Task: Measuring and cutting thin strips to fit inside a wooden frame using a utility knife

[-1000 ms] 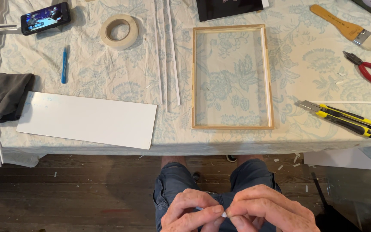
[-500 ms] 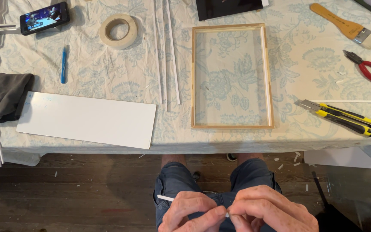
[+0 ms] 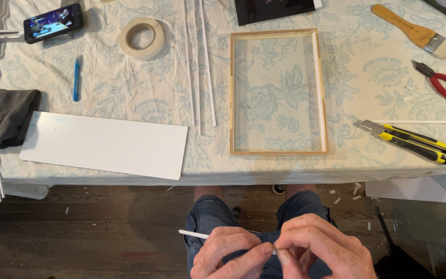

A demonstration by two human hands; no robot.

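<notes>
Low in the head view, over my lap, my left hand (image 3: 228, 253) and my right hand (image 3: 321, 248) meet at the fingertips. Both pinch a thin white strip (image 3: 194, 234). Its free end sticks out to the left of my left hand; the rest is hidden by my fingers. On the table above lies a light wooden picture frame (image 3: 279, 152) with clear glazing, flat on a floral cloth.
The table holds a white board (image 3: 104, 144), long white strips (image 3: 202, 62), a tape roll (image 3: 142, 37), a blue pen (image 3: 76, 77), a phone (image 3: 52, 22), a grey cloth (image 3: 3, 119), a yellow-black utility knife (image 3: 409, 142), red pliers (image 3: 440, 80) and a brush (image 3: 414, 31).
The white strip has slid out to the left of my left hand; a second ago only a tiny bit showed between my fingertips. My hands stayed over my lap.
</notes>
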